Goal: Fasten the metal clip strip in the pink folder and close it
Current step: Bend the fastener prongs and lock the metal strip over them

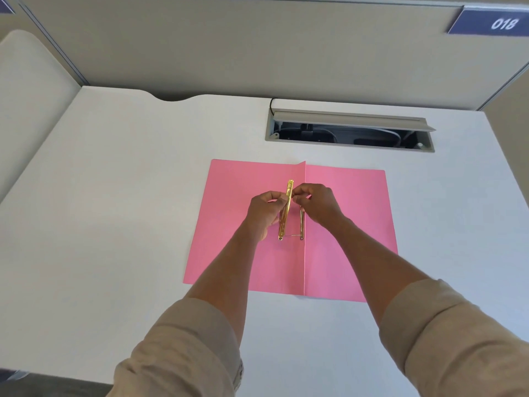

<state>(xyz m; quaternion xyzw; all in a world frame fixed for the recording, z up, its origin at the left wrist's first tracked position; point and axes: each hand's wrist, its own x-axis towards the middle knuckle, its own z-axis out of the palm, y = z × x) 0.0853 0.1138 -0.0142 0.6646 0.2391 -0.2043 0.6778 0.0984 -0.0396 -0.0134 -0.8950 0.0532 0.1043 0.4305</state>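
Note:
A pink folder (pixel 346 224) lies open and flat on the white desk, its centre fold running toward me. A gold metal clip strip (pixel 289 196) stands lifted over the left leaf beside the fold, joined by a thin prong near its lower end to the fastener base (pixel 301 224) on the fold. My left hand (pixel 264 213) pinches the strip from the left. From the right, my right hand (pixel 316 204) grips its upper part with fingertips. The strip's middle is hidden behind my fingers.
The white desk (pixel 114 213) extends around the folder. An open cable tray slot (pixel 349 130) with a raised grey lid sits behind the folder. Beige partition walls close off the back and right, with a blue sign (pixel 492 22) reading 018.

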